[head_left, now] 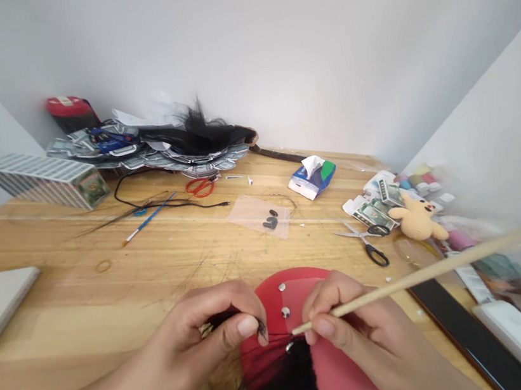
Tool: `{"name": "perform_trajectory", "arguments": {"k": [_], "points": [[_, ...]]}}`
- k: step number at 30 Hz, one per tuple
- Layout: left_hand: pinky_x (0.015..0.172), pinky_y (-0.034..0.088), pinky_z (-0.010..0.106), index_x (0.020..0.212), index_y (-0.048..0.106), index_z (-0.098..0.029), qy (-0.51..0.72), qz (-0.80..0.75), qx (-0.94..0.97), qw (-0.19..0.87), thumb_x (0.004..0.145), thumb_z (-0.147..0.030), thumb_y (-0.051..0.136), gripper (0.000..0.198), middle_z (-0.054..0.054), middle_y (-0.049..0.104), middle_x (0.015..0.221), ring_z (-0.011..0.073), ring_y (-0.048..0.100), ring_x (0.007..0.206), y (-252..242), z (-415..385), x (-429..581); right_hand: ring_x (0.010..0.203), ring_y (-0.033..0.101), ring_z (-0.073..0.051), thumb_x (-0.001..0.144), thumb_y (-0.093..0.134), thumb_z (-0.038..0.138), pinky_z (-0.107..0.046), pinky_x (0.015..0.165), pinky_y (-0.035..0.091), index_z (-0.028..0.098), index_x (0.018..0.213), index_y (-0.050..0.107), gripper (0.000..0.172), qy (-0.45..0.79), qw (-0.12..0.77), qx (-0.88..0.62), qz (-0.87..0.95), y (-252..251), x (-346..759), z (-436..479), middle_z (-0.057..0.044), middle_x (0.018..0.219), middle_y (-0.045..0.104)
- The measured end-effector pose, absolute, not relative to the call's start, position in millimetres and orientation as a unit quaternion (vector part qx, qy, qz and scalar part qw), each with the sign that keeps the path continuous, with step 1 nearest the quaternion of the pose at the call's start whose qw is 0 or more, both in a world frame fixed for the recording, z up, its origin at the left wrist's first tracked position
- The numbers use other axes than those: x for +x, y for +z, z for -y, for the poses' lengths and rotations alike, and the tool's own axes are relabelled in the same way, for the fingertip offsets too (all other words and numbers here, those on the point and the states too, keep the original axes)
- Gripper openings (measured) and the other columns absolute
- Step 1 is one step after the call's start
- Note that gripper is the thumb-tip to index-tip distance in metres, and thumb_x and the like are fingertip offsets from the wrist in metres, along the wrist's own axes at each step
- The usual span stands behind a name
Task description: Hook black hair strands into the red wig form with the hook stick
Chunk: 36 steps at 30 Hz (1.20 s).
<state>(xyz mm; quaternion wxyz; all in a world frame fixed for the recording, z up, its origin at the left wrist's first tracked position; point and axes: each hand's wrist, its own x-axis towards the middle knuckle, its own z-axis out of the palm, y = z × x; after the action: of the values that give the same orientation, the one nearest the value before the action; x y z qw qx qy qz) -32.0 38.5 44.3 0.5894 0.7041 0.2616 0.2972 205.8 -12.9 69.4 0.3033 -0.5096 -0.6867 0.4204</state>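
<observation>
My left hand (212,335) is closed in a pinch on a thin strand of black hair (278,332) over a red studded board (297,292) near the table's front edge. My right hand (349,324) grips a long wooden stick (424,274) like a pen, its tip touching the strand between two metal studs. A tuft of black hair (280,384) lies on the board below both hands.
On the wooden table (109,285) lie black-handled scissors (367,242), red scissors (200,186), a tissue pack (312,178), a yellow plush toy (418,218), a clear bag with dark bits (261,216), a blue brush (151,218), a striped box (45,180) and a wig pile (195,136).
</observation>
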Motion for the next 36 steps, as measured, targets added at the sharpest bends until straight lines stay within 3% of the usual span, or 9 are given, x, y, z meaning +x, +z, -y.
{"name": "perform_trajectory", "arguments": {"k": [4,11,16,22,27,36], "points": [[0.056,0.039,0.017,0.088,0.064,-0.019,0.296,-0.262,0.719,0.572,0.102,-0.030,0.049,0.023,-0.002,0.062,0.081,0.0079,0.046,0.060,43,-39,-32,0.071,0.058,-0.016,0.099,0.049,0.032,-0.025,0.063,0.044,0.023,0.081,0.059,0.023,0.425,0.307,-0.515,0.678,69,206,12,0.000,0.076,0.060],[0.075,0.046,0.022,0.089,0.060,-0.020,0.280,-0.254,0.764,0.522,0.102,-0.025,0.046,0.020,0.001,0.065,0.086,0.0145,0.060,0.081,40,-44,-31,0.070,0.059,-0.015,0.099,0.051,0.032,-0.024,0.064,0.044,0.022,0.079,0.059,0.024,0.437,0.318,-0.509,0.670,71,205,9,0.001,0.075,0.060],[0.076,0.046,0.023,0.091,0.061,-0.019,0.263,-0.246,0.788,0.499,0.102,-0.022,0.045,0.020,0.003,0.066,0.088,0.0156,0.061,0.082,36,-44,-29,0.070,0.061,-0.014,0.099,0.053,0.036,-0.025,0.064,0.044,0.021,0.077,0.061,0.028,0.435,0.338,-0.499,0.669,73,205,7,0.001,0.074,0.063],[0.075,0.046,0.023,0.088,0.059,-0.019,0.258,-0.244,0.791,0.498,0.101,-0.020,0.046,0.018,0.002,0.065,0.086,0.0152,0.061,0.080,34,-42,-28,0.057,0.050,-0.012,0.098,0.054,0.046,-0.023,0.056,0.039,0.021,0.074,0.061,0.035,0.429,0.343,-0.508,0.664,74,202,5,0.003,0.067,0.060],[0.072,0.045,0.021,0.086,0.058,-0.019,0.271,-0.230,0.799,0.485,0.101,-0.021,0.046,0.020,0.001,0.064,0.083,0.0140,0.060,0.076,34,-41,-26,0.056,0.050,-0.012,0.097,0.050,0.055,-0.024,0.054,0.039,0.021,0.069,0.054,0.045,0.410,0.335,-0.524,0.667,73,200,7,0.002,0.063,0.056],[0.074,0.045,0.021,0.088,0.058,-0.019,0.263,-0.222,0.788,0.511,0.103,-0.025,0.044,0.022,0.002,0.064,0.085,0.0146,0.059,0.078,33,-38,-24,0.054,0.051,-0.013,0.097,0.049,0.036,-0.024,0.052,0.040,0.022,0.066,0.051,0.034,0.358,0.329,-0.544,0.684,70,198,10,0.003,0.061,0.053]]}}
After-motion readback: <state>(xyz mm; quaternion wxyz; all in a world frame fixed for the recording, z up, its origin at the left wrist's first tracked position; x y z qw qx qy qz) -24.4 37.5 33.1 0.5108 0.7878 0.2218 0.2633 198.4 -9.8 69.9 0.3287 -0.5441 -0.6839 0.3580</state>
